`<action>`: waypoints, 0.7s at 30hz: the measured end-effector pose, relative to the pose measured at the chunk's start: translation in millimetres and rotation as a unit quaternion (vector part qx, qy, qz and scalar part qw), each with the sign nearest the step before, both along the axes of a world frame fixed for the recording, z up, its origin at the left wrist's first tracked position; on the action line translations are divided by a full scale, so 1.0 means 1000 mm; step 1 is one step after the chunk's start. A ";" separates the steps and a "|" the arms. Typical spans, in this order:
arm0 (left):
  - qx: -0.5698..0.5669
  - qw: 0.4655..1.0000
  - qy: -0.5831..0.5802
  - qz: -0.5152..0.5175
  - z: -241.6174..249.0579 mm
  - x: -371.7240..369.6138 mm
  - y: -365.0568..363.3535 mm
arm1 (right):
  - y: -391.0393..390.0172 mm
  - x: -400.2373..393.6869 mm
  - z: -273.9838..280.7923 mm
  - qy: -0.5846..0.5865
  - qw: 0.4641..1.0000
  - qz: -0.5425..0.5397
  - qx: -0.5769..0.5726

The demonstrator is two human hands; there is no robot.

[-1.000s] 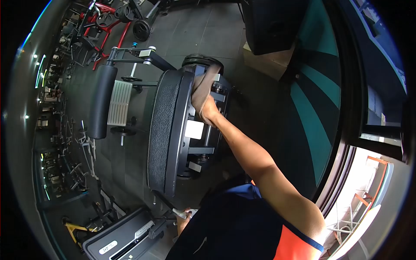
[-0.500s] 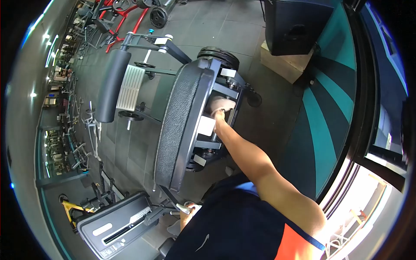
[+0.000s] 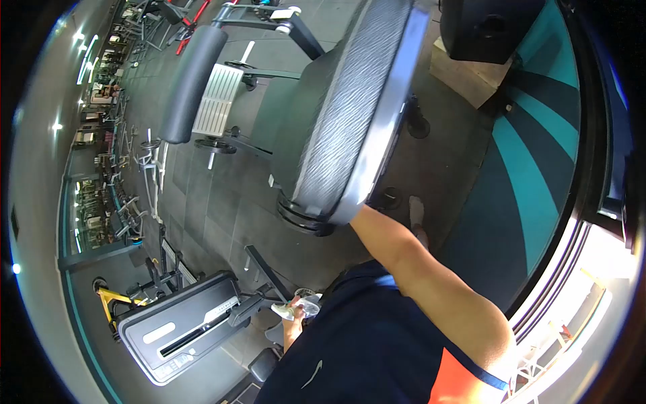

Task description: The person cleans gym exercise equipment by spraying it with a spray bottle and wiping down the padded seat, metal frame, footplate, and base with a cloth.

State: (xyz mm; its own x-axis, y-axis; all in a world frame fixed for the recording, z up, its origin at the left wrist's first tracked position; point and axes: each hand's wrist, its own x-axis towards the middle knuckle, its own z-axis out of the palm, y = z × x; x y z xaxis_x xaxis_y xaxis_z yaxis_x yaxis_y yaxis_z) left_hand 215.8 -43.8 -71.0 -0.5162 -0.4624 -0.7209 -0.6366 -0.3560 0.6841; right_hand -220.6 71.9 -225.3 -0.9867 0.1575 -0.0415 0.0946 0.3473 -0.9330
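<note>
A long black padded bench [image 3: 350, 114] with a shiny metal side frame stands tilted in front of me, its lower end blurred. My right forearm reaches up to the frame's lower edge, where the pad and frame hide my right hand and anything in it. Low on the left, my left hand [image 3: 293, 324] is closed around a clear spray bottle [image 3: 311, 306] with a whitish nozzle, beside a machine's dark arm.
A roller pad [image 3: 195, 84] and slatted footplate [image 3: 219, 101] are at upper left. A console panel [image 3: 182, 330] stands lower left. A black box [image 3: 488, 30] rests on a wooden block [image 3: 468, 74] at upper right, near a teal-striped wall [image 3: 521, 182].
The padded bench has swung up and right, looking larger, and now covers my right hand, which earlier showed on a light cloth inside the frame. The spray bottle shows more clearly.
</note>
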 end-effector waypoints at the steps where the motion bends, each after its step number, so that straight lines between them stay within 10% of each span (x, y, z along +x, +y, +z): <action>1: 0.018 0.999 0.018 0.021 -0.004 0.010 -0.014 | 0.002 0.009 0.013 -0.004 0.979 0.102 0.177; 4: 0.068 0.993 0.058 0.077 -0.020 0.034 -0.050 | 0.027 0.054 0.095 0.067 0.801 0.302 0.512; 7: 0.048 0.988 0.073 0.126 0.019 0.006 -0.047 | 0.019 0.083 0.113 0.036 0.878 0.145 0.454; 9: 0.072 0.985 0.098 0.126 0.009 0.010 -0.067 | 0.059 0.120 0.063 -0.041 0.981 0.161 -0.096; 11: 0.080 0.981 0.116 0.133 0.004 0.005 -0.076 | 0.110 0.138 0.064 -0.190 0.870 0.099 -0.445; 13: 0.073 0.986 0.125 0.089 -0.011 0.009 -0.091 | 0.172 0.141 0.078 -0.205 0.847 0.081 -0.483; 15: 0.068 0.987 0.132 0.056 0.001 0.004 -0.091 | 0.205 0.123 0.152 -0.171 0.889 0.067 -0.420; 17: 0.033 0.994 0.104 -0.004 0.005 0.007 -0.093 | 0.206 0.102 0.090 -0.066 0.888 0.091 -0.446; 19: -0.027 0.993 0.087 -0.076 0.031 -0.007 -0.078 | 0.169 0.061 0.009 -0.018 0.984 0.138 -0.114; 21: -0.108 0.982 0.048 -0.146 0.025 0.004 -0.081 | 0.108 0.024 -0.066 0.007 0.949 0.130 0.287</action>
